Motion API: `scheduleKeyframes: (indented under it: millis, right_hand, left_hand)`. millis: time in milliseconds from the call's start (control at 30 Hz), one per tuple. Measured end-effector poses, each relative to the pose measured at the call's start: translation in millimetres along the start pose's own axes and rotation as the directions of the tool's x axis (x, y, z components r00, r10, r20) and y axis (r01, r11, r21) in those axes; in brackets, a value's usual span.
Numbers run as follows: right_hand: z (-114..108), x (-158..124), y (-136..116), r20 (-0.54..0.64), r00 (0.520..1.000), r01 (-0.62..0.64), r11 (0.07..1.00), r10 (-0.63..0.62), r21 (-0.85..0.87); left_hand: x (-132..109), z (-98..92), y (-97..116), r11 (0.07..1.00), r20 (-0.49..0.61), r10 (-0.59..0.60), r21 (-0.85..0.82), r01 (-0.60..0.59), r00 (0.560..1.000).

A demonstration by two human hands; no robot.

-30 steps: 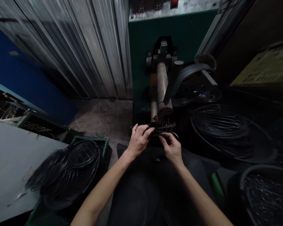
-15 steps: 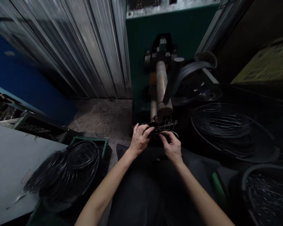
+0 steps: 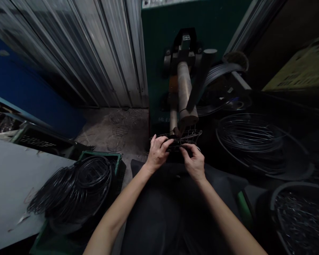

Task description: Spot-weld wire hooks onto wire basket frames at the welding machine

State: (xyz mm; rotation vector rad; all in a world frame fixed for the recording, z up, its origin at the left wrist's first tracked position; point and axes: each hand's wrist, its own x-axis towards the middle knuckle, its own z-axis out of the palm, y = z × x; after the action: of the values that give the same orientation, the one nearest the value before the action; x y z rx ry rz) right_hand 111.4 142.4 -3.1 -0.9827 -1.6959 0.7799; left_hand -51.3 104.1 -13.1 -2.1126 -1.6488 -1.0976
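A dark wire rack (image 3: 190,135) is under the tip of a machine's thick metal arm (image 3: 185,85), among its round bars. My left hand (image 3: 158,151) is closed on the rack's near left side, fingers bent over the wires. At the near right side of the rack, my right hand (image 3: 194,161) pinches with thumb and forefinger. What lies between those fingertips is too small and dark to make out. The fingertips of both hands are a short way apart, just below the machine's lower tip. The rack's underside is hidden by my hands and shadow.
Wire rings and grids fill a black tub (image 3: 103,209) on a green crate (image 3: 119,166) at left. More wire grids lie in a round basin (image 3: 303,171) at right. A bucket (image 3: 275,202) of small metal pieces stands nearer. Loose wire rings (image 3: 115,142) lie on the floor.
The view has tilted slightly, so the machine's upper edge sits higher in the picture. Both hands keep nearly the same hold at the wire rack.
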Motion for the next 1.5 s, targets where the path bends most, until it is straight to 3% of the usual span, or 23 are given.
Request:
scheduleKeyframes:
  millis: [333, 867, 1067, 1233, 1400, 1500]
  right_hand:
    - [2.2, -1.9, 1.5, -0.001, 0.998, -0.064, 0.998, 0.064, 0.015]
    - [3.7, 1.5, 6.8, -0.008, 0.999, -0.048, 0.999, 0.048, -0.004]
    - [3.9, -1.4, 6.6, -0.005, 0.998, -0.062, 0.998, 0.062, 0.008]
    - [3.4, -0.4, 5.8, -0.001, 0.999, -0.052, 0.999, 0.052, 0.004]
    - [-4.2, -3.4, 4.3, 0.018, 0.998, 0.055, 0.994, -0.054, -0.092]
    - [-7.4, -5.8, 4.7, -0.027, 0.998, 0.050, 0.979, -0.056, -0.198]
  left_hand:
    - [1.1, 1.1, -1.9, 1.000, 0.012, -0.004, -0.013, 0.005, 1.000]
    - [3.2, 8.3, -7.7, 0.999, -0.004, 0.004, -0.038, -0.005, 1.000]
    - [2.6, 7.9, -7.8, 0.999, 0.048, -0.024, -0.032, 0.025, 0.999]
    - [4.0, 5.6, -8.9, 0.999, -0.009, 0.032, -0.031, -0.032, 0.999]
    - [4.5, 4.1, -8.7, 1.000, 0.023, 0.017, -0.015, -0.017, 1.000]
    - [4.4, 3.4, -8.3, 1.000, 0.078, -0.010, -0.011, 0.011, 0.997]
